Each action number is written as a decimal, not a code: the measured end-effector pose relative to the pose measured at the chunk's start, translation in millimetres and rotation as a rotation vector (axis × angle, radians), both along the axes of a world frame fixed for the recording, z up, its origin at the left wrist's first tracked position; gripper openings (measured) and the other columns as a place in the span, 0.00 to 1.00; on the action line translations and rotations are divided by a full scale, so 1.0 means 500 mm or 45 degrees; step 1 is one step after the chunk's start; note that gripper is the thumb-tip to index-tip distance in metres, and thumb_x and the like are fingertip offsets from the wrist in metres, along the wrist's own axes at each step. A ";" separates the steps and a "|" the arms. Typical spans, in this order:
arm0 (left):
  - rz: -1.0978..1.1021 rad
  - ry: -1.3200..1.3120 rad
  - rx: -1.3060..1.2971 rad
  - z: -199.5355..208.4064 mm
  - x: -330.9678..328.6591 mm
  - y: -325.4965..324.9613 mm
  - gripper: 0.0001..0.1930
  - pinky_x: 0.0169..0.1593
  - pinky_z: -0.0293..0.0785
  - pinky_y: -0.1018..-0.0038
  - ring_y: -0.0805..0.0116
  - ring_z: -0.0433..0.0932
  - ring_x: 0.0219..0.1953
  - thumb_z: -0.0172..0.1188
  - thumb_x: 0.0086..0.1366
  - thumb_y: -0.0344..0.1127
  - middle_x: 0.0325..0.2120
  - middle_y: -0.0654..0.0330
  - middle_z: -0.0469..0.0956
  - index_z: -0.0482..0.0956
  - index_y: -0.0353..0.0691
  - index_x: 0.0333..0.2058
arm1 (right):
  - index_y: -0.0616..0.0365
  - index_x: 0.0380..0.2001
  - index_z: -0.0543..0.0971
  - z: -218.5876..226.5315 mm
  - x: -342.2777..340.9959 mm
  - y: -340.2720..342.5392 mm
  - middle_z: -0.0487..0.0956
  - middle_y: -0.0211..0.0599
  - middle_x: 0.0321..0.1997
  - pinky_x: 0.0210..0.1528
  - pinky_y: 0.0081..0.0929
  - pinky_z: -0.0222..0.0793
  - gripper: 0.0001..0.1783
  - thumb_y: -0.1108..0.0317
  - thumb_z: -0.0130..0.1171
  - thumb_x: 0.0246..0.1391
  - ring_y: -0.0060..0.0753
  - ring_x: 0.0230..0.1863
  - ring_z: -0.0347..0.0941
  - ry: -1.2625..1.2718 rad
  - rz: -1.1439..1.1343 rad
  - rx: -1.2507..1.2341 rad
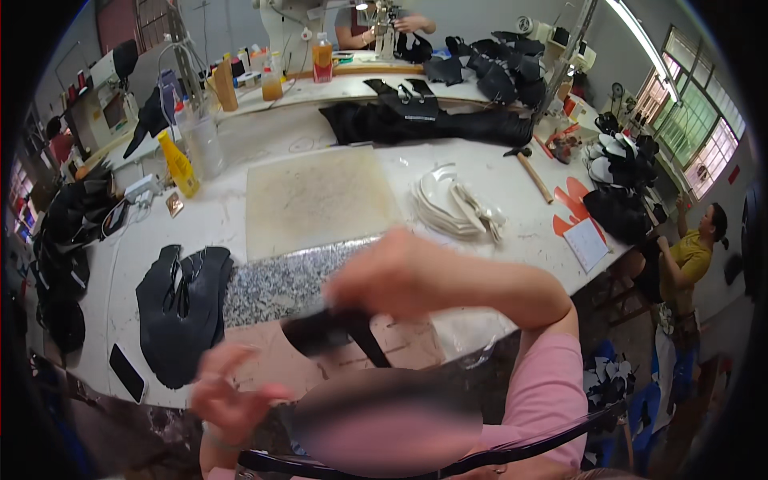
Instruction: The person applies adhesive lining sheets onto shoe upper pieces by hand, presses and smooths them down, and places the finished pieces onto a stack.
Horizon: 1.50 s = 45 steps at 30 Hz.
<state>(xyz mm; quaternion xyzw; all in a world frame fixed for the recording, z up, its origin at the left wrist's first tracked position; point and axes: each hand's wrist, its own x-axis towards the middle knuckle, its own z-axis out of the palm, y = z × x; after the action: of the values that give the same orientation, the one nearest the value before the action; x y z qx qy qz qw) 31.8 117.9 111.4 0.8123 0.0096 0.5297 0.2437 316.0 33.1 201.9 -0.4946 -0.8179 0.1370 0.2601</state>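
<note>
head cam | 1 fisheye view | looks down, forward | near hands | over white worktable (496,180)

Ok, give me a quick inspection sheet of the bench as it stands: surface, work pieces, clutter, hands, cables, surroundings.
Surface: white table with a beige cutting mat and a speckled stone slab.
Job's things: right hand grips a black piece; motion blur hides detail.
Clutter: black cut pieces, white curved parts, hammer, yellow bottle, dark phone.
Hands: left hand open, fingers spread, holding nothing; right shut on the piece.
Cables: a white cord by the charger.
Surroundings: one person seated at right, another's hands at a machine behind the table.
</note>
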 end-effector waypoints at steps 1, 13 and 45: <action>0.245 0.093 -0.005 0.010 -0.019 0.034 0.26 0.49 0.73 0.65 0.61 0.77 0.43 0.66 0.63 0.37 0.44 0.49 0.77 0.64 0.35 0.54 | 0.52 0.31 0.84 -0.002 0.049 0.043 0.81 0.35 0.26 0.32 0.27 0.75 0.05 0.72 0.65 0.47 0.33 0.27 0.79 0.235 -0.120 0.277; 0.963 1.516 -0.621 -0.211 -0.296 0.250 0.46 0.70 0.37 0.48 0.44 0.38 0.73 0.71 0.49 0.45 0.70 0.45 0.46 0.61 0.39 0.66 | 0.67 0.44 0.76 0.002 0.701 0.513 0.79 0.38 0.42 0.43 0.28 0.74 0.15 0.74 0.62 0.53 0.34 0.39 0.77 1.922 -0.836 1.228; 0.627 0.660 -0.070 -0.108 -0.001 0.040 0.10 0.54 0.74 0.59 0.47 0.79 0.49 0.52 0.68 0.24 0.44 0.43 0.79 0.77 0.26 0.44 | 0.62 0.44 0.79 -0.328 0.284 -0.273 0.82 0.41 0.42 0.50 0.28 0.72 0.18 0.67 0.67 0.50 0.35 0.46 0.78 0.265 -1.335 -0.119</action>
<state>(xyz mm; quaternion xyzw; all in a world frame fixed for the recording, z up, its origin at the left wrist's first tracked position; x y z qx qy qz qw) 31.2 138.1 57.3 0.8861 0.2810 0.3485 0.1201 458.1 -103.5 38.0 -0.8316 -0.4241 0.0732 0.3511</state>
